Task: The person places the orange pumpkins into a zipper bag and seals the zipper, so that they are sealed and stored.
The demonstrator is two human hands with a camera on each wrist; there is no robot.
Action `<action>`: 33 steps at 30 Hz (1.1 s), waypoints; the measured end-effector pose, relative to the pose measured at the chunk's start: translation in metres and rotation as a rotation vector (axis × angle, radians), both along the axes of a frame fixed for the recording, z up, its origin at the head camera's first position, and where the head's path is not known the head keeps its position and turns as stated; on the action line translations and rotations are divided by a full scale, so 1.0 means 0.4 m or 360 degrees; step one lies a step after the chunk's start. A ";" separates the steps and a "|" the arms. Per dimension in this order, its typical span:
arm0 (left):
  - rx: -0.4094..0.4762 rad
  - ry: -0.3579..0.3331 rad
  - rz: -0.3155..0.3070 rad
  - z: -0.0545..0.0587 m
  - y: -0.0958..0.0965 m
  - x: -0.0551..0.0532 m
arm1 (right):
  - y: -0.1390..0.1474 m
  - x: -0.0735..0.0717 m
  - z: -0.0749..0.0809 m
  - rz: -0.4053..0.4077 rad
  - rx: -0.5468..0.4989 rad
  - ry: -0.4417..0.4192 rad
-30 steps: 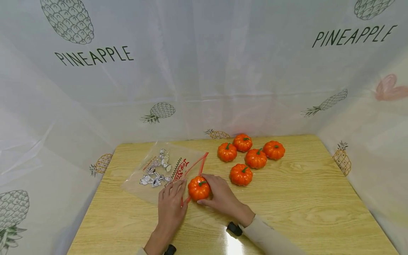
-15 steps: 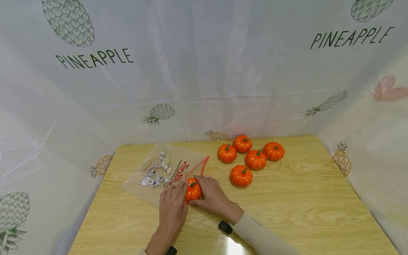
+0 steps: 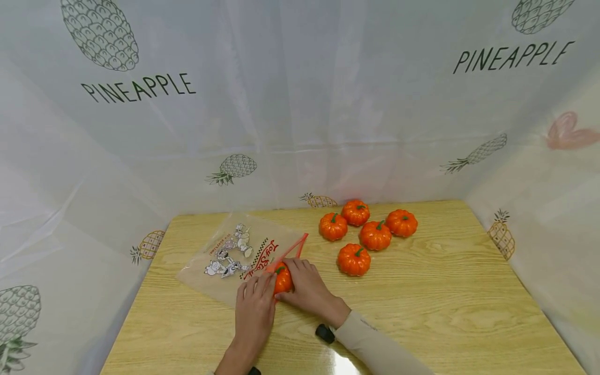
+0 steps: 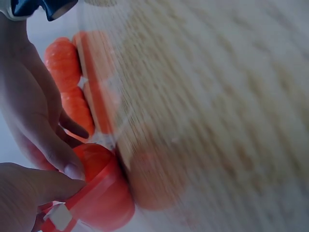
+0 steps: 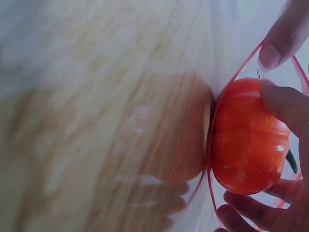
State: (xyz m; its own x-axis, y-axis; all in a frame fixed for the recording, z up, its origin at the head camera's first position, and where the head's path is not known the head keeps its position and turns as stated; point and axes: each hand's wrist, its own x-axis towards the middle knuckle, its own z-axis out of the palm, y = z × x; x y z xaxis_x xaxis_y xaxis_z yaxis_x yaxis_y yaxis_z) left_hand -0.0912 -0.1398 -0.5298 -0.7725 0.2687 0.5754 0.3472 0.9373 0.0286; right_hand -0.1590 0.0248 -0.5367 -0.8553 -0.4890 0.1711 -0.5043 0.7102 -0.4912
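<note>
A small orange toy pumpkin [image 3: 283,282] with a green stem sits at the mouth of a clear zip bag [image 3: 262,229], which lies flat, printed with cartoon figures and edged in red. My right hand [image 3: 311,291] grips the pumpkin from the right, thumb and fingers around its sides. At the bag's mouth, my left hand [image 3: 255,307] pinches the red edge, near a white slider [image 4: 61,216] in the left wrist view. Part of the pumpkin [image 5: 248,145] lies within the loop of red edging in the right wrist view. The left hand's fingertips overlap the pumpkin from above.
Several more orange pumpkins [image 3: 354,259] stand in a loose group at the back, right of the bag. The wooden table [image 3: 445,291] ends at a pale sheet [image 3: 300,104] printed with pineapples, which rises behind it and on both sides.
My right hand has moved the pumpkin left, from beside the bag into its mouth. The red edge now crosses over part of it. The left hand has shifted only slightly.
</note>
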 end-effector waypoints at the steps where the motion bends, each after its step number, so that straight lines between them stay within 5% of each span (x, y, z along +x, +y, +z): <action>1: -0.0005 0.0008 -0.0003 -0.001 0.000 0.000 | -0.001 0.000 0.000 -0.0003 0.0007 0.0006; 8: -0.0052 0.0018 0.0014 -0.002 -0.001 0.003 | -0.004 0.005 -0.002 -0.0033 0.0023 0.0044; 28: 0.0096 0.0006 -0.0035 0.000 -0.008 -0.013 | -0.019 0.034 0.010 -0.0222 -0.0012 0.0157; 33: 0.0115 0.0035 -0.0065 0.003 -0.005 -0.018 | -0.023 0.037 0.014 -0.0110 0.0037 0.0192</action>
